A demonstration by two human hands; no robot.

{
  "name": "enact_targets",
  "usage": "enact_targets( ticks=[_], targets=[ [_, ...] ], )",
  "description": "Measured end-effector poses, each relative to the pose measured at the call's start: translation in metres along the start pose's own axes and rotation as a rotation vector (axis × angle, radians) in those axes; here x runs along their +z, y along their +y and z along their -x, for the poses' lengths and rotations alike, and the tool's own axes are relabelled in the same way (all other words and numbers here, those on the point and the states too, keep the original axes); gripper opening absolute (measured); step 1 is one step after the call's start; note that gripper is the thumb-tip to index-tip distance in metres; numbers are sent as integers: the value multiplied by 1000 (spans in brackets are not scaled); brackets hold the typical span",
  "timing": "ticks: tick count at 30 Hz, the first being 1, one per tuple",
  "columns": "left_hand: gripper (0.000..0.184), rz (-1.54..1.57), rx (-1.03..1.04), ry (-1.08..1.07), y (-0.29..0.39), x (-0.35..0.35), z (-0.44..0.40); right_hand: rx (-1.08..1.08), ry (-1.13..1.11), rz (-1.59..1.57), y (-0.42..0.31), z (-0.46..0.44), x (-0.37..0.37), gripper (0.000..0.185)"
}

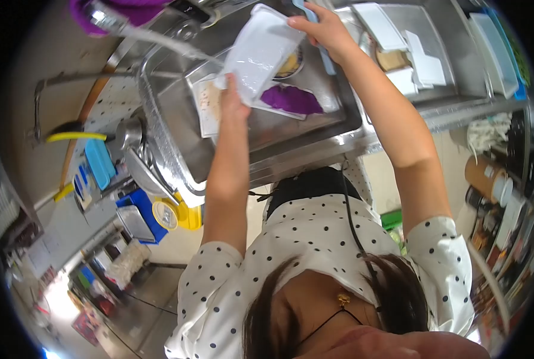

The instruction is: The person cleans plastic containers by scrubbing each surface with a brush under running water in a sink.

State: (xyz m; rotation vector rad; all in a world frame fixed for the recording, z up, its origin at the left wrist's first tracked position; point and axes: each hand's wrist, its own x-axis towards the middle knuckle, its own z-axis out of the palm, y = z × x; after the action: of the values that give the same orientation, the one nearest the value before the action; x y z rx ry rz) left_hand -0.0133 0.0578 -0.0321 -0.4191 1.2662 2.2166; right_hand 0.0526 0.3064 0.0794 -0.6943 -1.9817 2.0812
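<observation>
Over the left sink basin (267,134), my left hand (234,102) grips the lower edge of a white rectangular plastic tray (264,51), which is tilted and wet. My right hand (327,33) is at the tray's upper right corner, its thumb against the edge. It is closed around a long light blue strip or handle (327,60), whose kind I cannot make out. A stream of water (171,46) meets the tray's left side. Below it lie a purple cloth (291,99), a partly hidden bowl (291,66) with something yellowish, and another white tray (208,107).
The right basin (446,36) holds several white trays and lids (379,27) and a brown block (392,60). Clear containers (494,54) stand beyond it. A faucet (93,76) is at left, near metal bowls (132,133) and a light blue tray (99,163).
</observation>
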Motion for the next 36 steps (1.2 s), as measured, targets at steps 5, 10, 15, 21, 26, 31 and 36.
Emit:
enact_targets(
  ticks=[5, 10, 15, 21, 26, 31, 36],
  targets=[
    [66, 99, 37, 46, -56, -18, -41, -145, -5, 195, 4, 3, 31, 61],
    [62, -953, 643, 450, -64, -62, -64, -773, 261, 725, -16, 4, 3, 58],
    [50, -505, 673, 915, -29, -186, -54, -557, 547, 554, -58, 51, -101, 49],
    [49, -131, -272, 725, -18, -254, -34, -478, 849, 870, -1, 89, -249, 61],
    [50, 222, -193, 533, -21, -257, -37, -92, 773, 1271, 36, 92, -233, 65],
    [34, 221, -154, 472, 19, -195, -14, 74, 534, 1400, 80, 86, -206, 78],
    [23, 92, -54, 395, 50, -120, 10, -24, 446, 1151, 101, 64, -189, 77]
  ],
)
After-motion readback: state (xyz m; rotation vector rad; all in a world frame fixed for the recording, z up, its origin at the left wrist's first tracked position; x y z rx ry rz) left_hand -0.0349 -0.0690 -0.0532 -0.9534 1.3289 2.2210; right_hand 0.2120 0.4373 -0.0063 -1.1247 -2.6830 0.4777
